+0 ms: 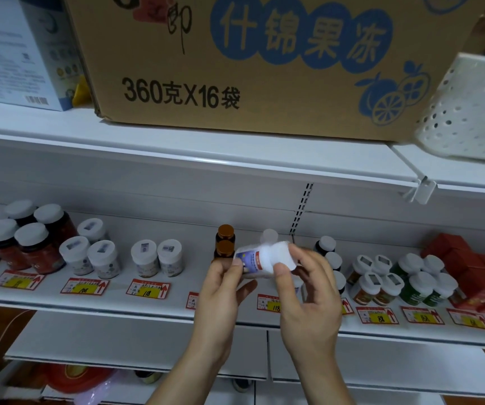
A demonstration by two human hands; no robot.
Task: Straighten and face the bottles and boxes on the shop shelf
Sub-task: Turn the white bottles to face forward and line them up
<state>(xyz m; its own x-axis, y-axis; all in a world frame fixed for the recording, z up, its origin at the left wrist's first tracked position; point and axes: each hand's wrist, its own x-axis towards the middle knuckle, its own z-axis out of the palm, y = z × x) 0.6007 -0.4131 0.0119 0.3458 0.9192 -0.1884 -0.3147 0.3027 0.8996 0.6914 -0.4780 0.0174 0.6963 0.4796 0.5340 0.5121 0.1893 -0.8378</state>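
In the head view, both hands held one white-capped bottle [260, 260] tipped on its side above the front lip of the white shelf [136, 302], just below centre. The left hand [221, 299] pinched its labelled body from seven o'clock; the right hand [308, 290] curled its fingers over the white cap from four o'clock. Two amber bottles [225, 244] stood just behind, at eleven o'clock of the held bottle. White-capped jars [156, 258] stood in pairs toward nine o'clock, above red-and-yellow price tags [147, 288]. Green bottles [422, 283] and red boxes [469, 270] sat toward three o'clock. At twelve o'clock a cardboard carton [250, 68] rested on the upper shelf.
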